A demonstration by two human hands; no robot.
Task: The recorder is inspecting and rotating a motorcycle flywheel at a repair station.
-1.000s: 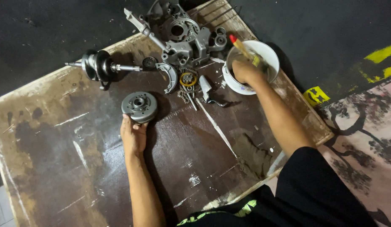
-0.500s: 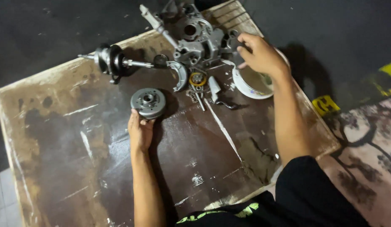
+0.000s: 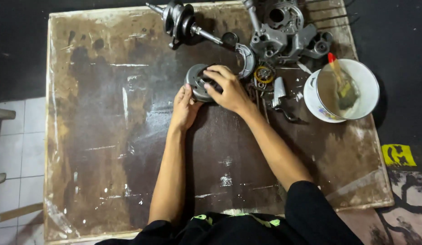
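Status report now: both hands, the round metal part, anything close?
Left hand and right hand both on round metal part. Curved shoe piece and small gear close beside.

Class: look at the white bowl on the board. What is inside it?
Inside the white bowl stands a brush with a red-tipped handle, bristles down in murky liquid. The bowl's bottom under the liquid cannot be seen.

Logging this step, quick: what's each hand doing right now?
Left hand: fingers against the near edge of the round metal part, steadying it.
Right hand: curled over the top of the same part, gripping it.
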